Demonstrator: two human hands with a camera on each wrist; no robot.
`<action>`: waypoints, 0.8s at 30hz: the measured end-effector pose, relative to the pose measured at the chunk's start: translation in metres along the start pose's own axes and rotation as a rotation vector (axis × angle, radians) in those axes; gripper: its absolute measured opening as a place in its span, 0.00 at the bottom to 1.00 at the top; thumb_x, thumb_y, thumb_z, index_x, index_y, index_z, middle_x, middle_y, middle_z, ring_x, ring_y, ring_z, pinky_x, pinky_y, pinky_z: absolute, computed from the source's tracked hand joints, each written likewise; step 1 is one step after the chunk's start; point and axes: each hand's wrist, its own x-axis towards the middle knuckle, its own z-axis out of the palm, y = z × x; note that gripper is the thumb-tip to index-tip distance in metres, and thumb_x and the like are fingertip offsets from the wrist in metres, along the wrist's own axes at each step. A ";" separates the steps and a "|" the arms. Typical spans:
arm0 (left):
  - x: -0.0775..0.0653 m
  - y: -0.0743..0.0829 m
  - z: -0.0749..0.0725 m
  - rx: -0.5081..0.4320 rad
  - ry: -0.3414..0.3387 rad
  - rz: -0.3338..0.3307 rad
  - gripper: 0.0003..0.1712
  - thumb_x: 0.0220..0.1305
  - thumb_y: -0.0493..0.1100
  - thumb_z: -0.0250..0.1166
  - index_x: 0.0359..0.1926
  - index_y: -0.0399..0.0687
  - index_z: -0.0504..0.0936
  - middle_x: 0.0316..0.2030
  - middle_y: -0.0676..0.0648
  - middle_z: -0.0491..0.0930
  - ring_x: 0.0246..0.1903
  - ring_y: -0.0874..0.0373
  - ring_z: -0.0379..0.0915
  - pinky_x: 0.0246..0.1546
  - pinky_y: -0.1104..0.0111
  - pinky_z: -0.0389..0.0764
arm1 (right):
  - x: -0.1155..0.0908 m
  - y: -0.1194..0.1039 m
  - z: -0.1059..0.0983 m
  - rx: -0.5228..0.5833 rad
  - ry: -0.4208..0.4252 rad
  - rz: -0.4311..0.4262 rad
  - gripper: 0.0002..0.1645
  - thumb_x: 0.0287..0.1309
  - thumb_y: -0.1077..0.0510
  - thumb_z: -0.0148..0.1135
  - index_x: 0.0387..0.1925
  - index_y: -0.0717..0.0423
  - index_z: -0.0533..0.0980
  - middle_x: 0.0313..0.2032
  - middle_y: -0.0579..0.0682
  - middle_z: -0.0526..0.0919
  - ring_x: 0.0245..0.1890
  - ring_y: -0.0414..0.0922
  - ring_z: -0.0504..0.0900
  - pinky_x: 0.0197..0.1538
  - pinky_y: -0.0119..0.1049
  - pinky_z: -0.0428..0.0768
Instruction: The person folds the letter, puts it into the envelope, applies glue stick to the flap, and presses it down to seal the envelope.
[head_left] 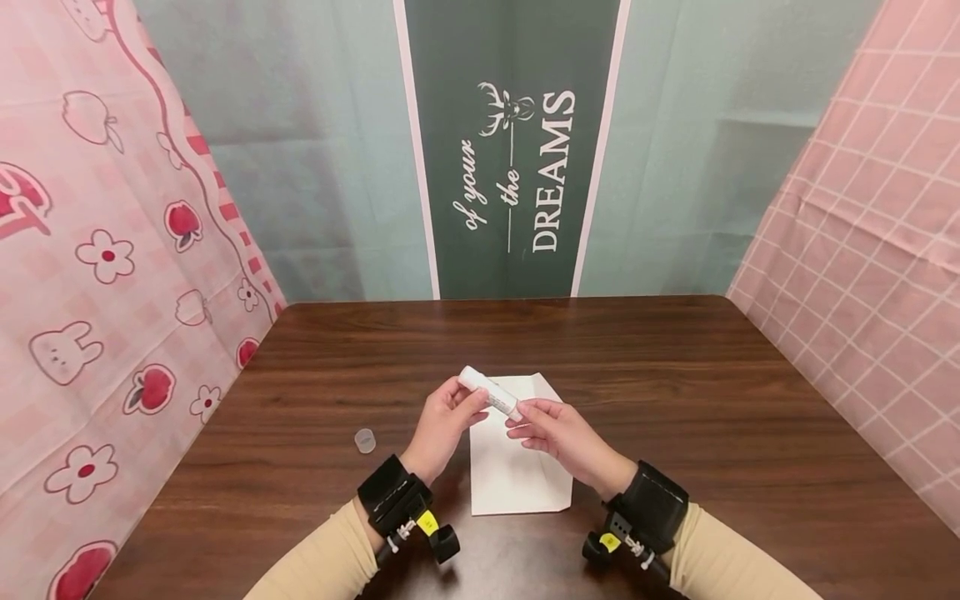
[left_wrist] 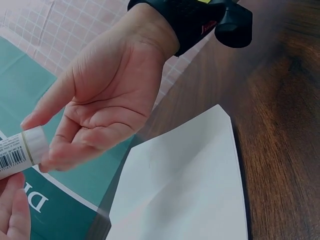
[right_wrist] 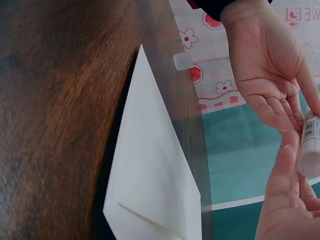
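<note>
A white glue stick [head_left: 491, 393] is held slanted between my two hands, above a white envelope [head_left: 510, 475]. My left hand [head_left: 444, 425] grips its barrel, thumb on the near side. With thumb and fingers, my right hand [head_left: 562, 435] pinches the lower right end. In the left wrist view the right hand [left_wrist: 110, 95] shows large at that end of the glue stick [left_wrist: 15, 152], whose barcode faces the camera. The right wrist view shows the left hand [right_wrist: 272, 65] around the stick [right_wrist: 311, 145], cut by the frame's edge. The envelope lies on the table beneath both hands.
A small translucent cap [head_left: 365, 441] sits on the dark wooden table [head_left: 637, 358], left of my left hand. Behind the table hangs a green curtain [head_left: 517, 275] with white lettering. Pink patterned cloths flank the left and right sides.
</note>
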 end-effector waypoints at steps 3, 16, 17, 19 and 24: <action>0.000 0.000 0.000 0.005 0.010 -0.003 0.21 0.62 0.43 0.62 0.52 0.35 0.72 0.45 0.40 0.79 0.46 0.53 0.77 0.48 0.63 0.75 | 0.000 -0.001 0.001 -0.053 0.029 -0.015 0.28 0.63 0.51 0.57 0.55 0.69 0.67 0.48 0.63 0.77 0.44 0.46 0.81 0.47 0.38 0.77; 0.003 0.007 0.001 0.029 -0.006 -0.031 0.17 0.64 0.37 0.60 0.51 0.33 0.72 0.44 0.39 0.79 0.45 0.53 0.77 0.48 0.61 0.75 | 0.002 -0.002 -0.001 -0.120 0.067 0.011 0.28 0.62 0.48 0.57 0.52 0.68 0.70 0.47 0.65 0.78 0.41 0.46 0.81 0.42 0.36 0.77; 0.003 0.007 0.001 0.028 -0.007 -0.031 0.17 0.64 0.37 0.59 0.51 0.33 0.72 0.44 0.39 0.79 0.45 0.52 0.77 0.48 0.61 0.75 | 0.002 -0.002 -0.001 -0.117 0.067 0.012 0.29 0.62 0.48 0.57 0.53 0.68 0.70 0.48 0.65 0.78 0.41 0.46 0.82 0.42 0.36 0.77; 0.003 0.007 0.001 0.022 -0.005 -0.030 0.17 0.64 0.37 0.59 0.52 0.33 0.72 0.44 0.39 0.79 0.45 0.53 0.77 0.48 0.61 0.75 | 0.002 -0.003 0.000 -0.120 0.066 0.006 0.29 0.61 0.49 0.58 0.54 0.67 0.70 0.48 0.64 0.78 0.43 0.48 0.81 0.43 0.37 0.77; 0.004 0.003 0.000 0.019 0.000 -0.015 0.20 0.63 0.41 0.62 0.52 0.35 0.73 0.44 0.40 0.80 0.45 0.53 0.77 0.47 0.63 0.76 | 0.003 -0.003 0.003 -0.150 0.084 -0.028 0.28 0.58 0.52 0.63 0.54 0.66 0.69 0.46 0.63 0.78 0.44 0.53 0.80 0.46 0.43 0.78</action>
